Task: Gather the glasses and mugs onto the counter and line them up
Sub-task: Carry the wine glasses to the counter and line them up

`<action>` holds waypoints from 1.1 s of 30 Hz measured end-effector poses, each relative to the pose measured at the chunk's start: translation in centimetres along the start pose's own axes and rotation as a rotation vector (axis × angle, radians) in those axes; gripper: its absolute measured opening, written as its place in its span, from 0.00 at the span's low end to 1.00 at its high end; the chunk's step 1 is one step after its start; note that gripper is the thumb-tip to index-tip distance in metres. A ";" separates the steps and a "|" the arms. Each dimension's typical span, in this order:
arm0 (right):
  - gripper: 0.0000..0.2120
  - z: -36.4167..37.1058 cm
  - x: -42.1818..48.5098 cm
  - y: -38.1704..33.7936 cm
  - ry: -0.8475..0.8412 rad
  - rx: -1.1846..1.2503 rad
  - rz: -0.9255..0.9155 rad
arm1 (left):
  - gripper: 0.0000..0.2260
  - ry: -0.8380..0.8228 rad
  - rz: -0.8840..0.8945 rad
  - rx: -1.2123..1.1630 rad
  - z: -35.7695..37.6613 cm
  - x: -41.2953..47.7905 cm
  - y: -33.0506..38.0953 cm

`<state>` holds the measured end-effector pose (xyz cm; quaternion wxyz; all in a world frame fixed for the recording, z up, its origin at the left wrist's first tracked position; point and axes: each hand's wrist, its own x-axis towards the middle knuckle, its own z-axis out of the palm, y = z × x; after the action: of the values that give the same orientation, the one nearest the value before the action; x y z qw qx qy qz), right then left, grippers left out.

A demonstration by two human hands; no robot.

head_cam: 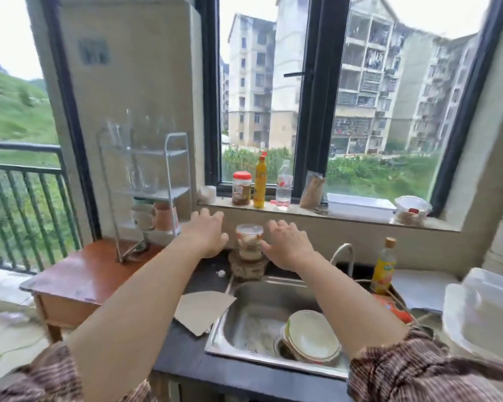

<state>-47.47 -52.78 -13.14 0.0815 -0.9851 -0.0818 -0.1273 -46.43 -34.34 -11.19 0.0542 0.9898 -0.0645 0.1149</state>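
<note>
Now the left grip [206,234] and right grip [288,245] hover mid-frame, fingers loosely spread, holding nothing, either side of stacked tubs [249,242] on the desk [182,353]. Glasses [144,175] and mugs [142,216] sit on the rack [169,153], centre left.

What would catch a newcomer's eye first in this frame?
The left hand and the right hand reach forward, fingers spread, on either side of a stack of clear lidded containers behind the sink. At the left, a white rack on a wooden table holds clear glasses above and mugs on its lowest shelf. In the sink lie stacked bowls.
</note>
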 end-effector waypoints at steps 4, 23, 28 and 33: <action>0.23 0.1 9.8 -4.0 0.100 0.016 -0.059 | 0.23 0.059 -0.045 -0.011 -1.9 7.4 -6.1; 0.22 1.5 45.4 -21.5 0.258 0.070 -0.177 | 0.16 0.423 -0.062 -0.403 -5.1 36.1 -32.4; 0.21 1.0 53.2 -24.0 0.315 0.172 -0.101 | 0.23 0.415 -0.036 -0.664 -4.9 44.0 -35.2; 0.22 1.2 58.7 -25.1 0.317 0.259 0.023 | 0.32 0.402 -0.052 -0.782 -3.5 49.1 -35.1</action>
<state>4.31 -19.90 4.74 0.2209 -0.9350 -0.0722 -0.2681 5.11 -4.95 0.45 0.4389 0.8542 -0.0664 0.2708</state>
